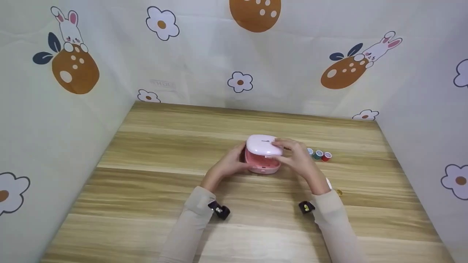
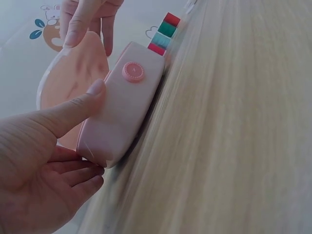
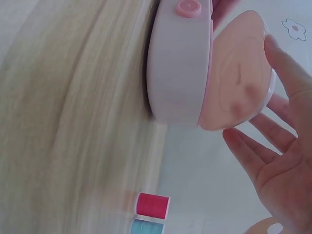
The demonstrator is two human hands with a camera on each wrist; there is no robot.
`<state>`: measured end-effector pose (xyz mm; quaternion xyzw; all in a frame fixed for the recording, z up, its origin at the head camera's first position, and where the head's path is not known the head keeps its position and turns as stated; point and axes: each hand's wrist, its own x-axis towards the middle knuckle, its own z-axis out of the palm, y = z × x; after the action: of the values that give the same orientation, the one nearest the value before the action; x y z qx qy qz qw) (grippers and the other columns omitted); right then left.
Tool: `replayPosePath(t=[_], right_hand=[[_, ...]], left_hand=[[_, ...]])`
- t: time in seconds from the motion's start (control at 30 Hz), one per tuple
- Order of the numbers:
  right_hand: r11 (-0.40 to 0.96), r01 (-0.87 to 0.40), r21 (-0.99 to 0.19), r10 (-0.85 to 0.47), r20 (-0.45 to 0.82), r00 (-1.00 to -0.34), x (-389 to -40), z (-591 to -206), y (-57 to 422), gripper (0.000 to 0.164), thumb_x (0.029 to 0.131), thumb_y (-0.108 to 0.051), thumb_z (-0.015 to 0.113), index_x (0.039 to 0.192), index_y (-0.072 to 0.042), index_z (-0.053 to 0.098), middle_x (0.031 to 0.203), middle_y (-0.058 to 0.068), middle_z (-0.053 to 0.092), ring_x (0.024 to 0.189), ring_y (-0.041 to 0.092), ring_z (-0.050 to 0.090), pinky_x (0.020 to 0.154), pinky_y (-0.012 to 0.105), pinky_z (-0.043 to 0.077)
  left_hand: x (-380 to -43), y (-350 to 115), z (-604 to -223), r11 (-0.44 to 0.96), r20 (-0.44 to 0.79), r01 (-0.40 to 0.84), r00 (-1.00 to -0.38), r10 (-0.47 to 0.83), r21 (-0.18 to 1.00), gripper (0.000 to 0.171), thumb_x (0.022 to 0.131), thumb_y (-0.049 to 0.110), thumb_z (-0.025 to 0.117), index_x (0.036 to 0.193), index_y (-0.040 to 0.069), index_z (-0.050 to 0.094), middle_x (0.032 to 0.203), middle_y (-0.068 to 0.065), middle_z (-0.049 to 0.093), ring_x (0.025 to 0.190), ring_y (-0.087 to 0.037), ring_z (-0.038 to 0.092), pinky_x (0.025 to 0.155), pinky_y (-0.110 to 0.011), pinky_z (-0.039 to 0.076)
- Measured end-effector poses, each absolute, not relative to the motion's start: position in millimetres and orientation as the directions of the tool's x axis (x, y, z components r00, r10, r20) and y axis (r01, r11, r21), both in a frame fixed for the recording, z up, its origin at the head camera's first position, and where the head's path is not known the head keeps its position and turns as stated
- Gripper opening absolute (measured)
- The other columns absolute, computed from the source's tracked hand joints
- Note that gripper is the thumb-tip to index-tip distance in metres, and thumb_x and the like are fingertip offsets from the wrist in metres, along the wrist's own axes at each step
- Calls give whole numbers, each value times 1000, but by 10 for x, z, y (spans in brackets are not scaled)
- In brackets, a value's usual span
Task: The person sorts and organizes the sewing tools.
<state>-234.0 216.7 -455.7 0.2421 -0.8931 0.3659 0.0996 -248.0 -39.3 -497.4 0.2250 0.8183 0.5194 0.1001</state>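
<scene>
The pink box (image 1: 264,170) sits on the tabletop (image 1: 164,153) right in front of you, its pale lid (image 1: 261,145) raised at the front so that the pink inside shows. Your left grip (image 1: 231,161) holds the box at its left side, thumb against the front wall and fingers wrapped round the corner. Your right grip (image 1: 298,159) pinches the lid at its right edge — thumb at the near edge, fingers spread over the far part.

Judging by the look of it, the box is smooth, stiff plastic and light, so it would likely slide if you pulled on the lid alone; your left hold on the wall is a good anchor. The glossy lid may be slippery, and the back edge, if hinged, could strain under a twist. Take the lid by its rim, near the front, and the box low on its side walls — clear of the round button (image 2: 133,72) on its front wall, which may be a catch.

Just right of the box stands a row of thread spools (image 1: 319,155), light enough to topple at a knock. A small yellow piece (image 1: 339,192) lies right of the box and nearer to you, too small to identify.
</scene>
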Motion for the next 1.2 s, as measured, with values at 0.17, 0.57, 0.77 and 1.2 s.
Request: replayPosePath(t=[0.17,0.57,0.77,1.2], right_hand=[[618,-536,-575,-374,385,-844,-2320,-4510,2140,35,87,-13,87,116,4,78,123,24,75,118,42,71,100,51,60],[592,-565,-576,-377,421,-825,-2298,-4417,2087,26,93,0,76,119,7,75,122,26,74,113,43,72,90,44,64],[597,-616,-514,-400,474,-784,-2311,-4389,2098,26,97,6,69,122,5,75,123,24,74,116,41,72,95,46,62],[620,-667,-414,-374,591,-715,-2390,-4322,2119,20,94,7,71,112,3,78,111,21,78,106,40,75,93,48,63]], left_hand=[[-2475,-397,-4961,406,60,274,-882,468,872,95,88,19,87,163,-2,32,162,-23,44,152,-37,40,130,-47,28],[-2474,-391,-4962,434,43,269,-885,463,860,96,89,19,86,162,-6,30,164,-26,40,153,-39,38,130,-47,27],[-2481,-393,-4959,405,53,267,-883,467,874,92,88,16,86,161,-6,33,161,-26,45,151,-38,41,129,-47,29],[-2497,-397,-4979,429,79,310,-876,476,848,90,88,19,87,159,-5,37,156,-25,51,148,-38,46,127,-47,34]])
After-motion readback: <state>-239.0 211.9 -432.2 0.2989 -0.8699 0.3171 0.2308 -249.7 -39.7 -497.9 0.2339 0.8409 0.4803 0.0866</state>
